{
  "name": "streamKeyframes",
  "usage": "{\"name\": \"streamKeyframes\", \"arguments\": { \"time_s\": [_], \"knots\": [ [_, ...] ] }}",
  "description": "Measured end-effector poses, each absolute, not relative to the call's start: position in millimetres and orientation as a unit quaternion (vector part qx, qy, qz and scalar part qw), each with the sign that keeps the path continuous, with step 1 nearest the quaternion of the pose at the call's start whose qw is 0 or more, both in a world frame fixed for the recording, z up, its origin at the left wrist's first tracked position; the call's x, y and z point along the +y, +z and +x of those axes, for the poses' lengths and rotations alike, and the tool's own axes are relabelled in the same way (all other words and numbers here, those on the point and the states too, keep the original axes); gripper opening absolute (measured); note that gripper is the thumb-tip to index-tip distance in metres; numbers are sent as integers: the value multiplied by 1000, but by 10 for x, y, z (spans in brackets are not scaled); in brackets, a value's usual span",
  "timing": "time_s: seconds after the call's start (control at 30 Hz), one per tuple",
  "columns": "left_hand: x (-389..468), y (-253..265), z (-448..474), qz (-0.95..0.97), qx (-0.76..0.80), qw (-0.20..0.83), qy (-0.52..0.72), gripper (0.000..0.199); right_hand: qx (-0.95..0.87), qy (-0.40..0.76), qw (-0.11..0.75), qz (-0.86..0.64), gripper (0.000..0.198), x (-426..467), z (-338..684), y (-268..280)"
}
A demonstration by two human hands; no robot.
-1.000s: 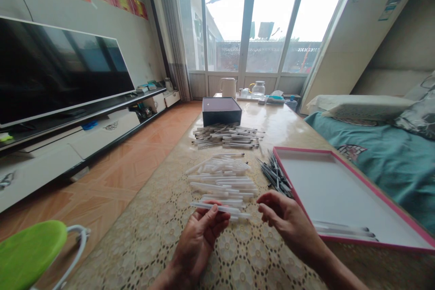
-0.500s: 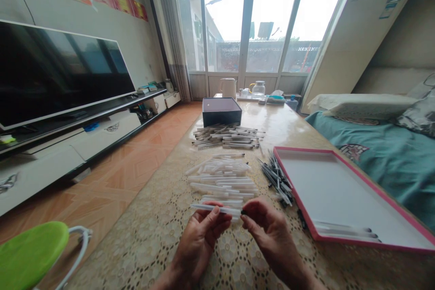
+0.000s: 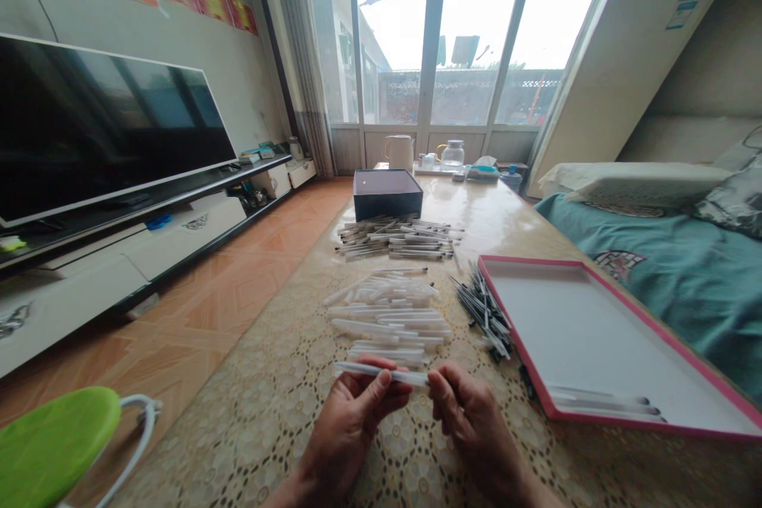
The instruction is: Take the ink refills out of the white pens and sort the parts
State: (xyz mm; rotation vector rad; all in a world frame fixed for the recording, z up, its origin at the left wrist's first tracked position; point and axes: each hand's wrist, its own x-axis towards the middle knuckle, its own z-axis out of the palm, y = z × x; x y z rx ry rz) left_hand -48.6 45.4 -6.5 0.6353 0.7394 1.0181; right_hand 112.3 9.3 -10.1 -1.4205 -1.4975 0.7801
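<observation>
A translucent white pen barrel (image 3: 408, 376) lies level across my fingers above the table. My left hand (image 3: 348, 417) is closed round its middle, with the thumb on top. At the barrel's right end, the fingers of my right hand (image 3: 470, 410) pinch together and cover the tip. Just beyond my hands are rows of similar clear barrels (image 3: 390, 324). Thin black pen parts (image 3: 483, 313) lie heaped to their right, against a pink-rimmed white box lid (image 3: 536, 260). Several pens with dark ends (image 3: 607, 403) rest along the lid's near side.
Farther up the patterned table (image 3: 238, 413) lies another pile of pens (image 3: 398, 238), in front of a dark box (image 3: 386, 205). A pitcher (image 3: 400, 151), a glass jug (image 3: 453, 152) and a tissue pack (image 3: 483, 169) stand at the far end. A green stool (image 3: 59, 436) is at left.
My right hand has closed in on the barrel's right end. The small black piece seen there at its fingertips is now hidden. The left hand keeps its hold.
</observation>
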Motion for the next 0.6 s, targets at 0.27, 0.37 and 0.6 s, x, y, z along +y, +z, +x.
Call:
{"name": "streamKeyframes", "arguments": {
  "time_s": [0.27, 0.37, 0.6],
  "knots": [
    [470, -48, -492, 277, 352, 754, 480, 13, -660, 255, 408, -577, 22, 51, 1127, -42],
    [472, -36, -491, 279, 351, 758, 473, 14, -659, 256, 414, -573, 30, 58, 1130, -74],
    [454, 1, -468, 270, 359, 755, 479, 17, -659, 245, 415, -578, 31, 61, 1132, -106]
  ]
}}
